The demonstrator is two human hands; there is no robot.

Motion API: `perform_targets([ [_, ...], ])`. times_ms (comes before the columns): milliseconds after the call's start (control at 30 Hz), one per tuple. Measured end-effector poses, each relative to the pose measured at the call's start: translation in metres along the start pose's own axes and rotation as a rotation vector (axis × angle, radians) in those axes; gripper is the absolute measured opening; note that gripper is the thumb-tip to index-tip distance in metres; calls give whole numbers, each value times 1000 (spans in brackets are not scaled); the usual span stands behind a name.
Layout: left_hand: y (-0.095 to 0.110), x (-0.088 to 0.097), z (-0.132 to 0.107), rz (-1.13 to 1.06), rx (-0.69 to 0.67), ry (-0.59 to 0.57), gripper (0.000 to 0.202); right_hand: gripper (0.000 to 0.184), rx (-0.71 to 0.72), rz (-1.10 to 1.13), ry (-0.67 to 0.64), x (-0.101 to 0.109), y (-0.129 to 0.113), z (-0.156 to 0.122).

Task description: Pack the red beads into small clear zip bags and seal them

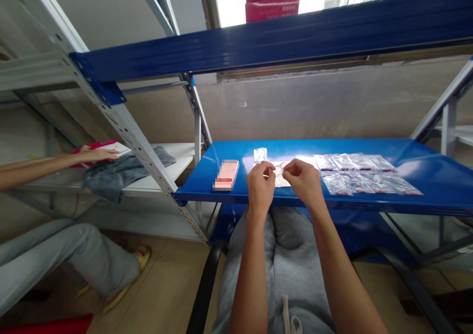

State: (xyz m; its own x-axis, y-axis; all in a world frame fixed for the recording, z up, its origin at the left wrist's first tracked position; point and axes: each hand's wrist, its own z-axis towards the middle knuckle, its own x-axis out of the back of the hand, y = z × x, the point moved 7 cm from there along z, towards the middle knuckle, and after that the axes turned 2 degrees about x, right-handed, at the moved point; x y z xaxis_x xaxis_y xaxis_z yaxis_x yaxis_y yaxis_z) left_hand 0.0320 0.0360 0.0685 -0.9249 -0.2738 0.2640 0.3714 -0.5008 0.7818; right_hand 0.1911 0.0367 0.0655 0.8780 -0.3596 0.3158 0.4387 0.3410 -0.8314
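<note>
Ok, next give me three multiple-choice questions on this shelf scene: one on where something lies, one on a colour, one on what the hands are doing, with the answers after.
1. Where do the clear zip bags lie?
A. Right of the hands
B. Left of the hands
C. On the floor

2. What colour is the shelf under the hands?
A. Red
B. Blue
C. White

3. What are the left hand and right hand doing?
A. Resting in the lap
B. Holding a pink packet
C. Pinching a whitish sheet

Answers:
1. A, the bags lie beyond the right hand.
2. B, its painted steel shows blue.
3. C, both hands' fingertips meet on the sheet.
</note>
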Motion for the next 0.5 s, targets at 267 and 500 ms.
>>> perform_targets([
  [267, 5, -4, 0, 138, -70, -43, 32, 8, 5, -84, -14, -5, -8, -2],
  [500, -28, -5, 3, -178, 242, -35, 17, 19, 52, 156, -194, -15, -6, -2],
])
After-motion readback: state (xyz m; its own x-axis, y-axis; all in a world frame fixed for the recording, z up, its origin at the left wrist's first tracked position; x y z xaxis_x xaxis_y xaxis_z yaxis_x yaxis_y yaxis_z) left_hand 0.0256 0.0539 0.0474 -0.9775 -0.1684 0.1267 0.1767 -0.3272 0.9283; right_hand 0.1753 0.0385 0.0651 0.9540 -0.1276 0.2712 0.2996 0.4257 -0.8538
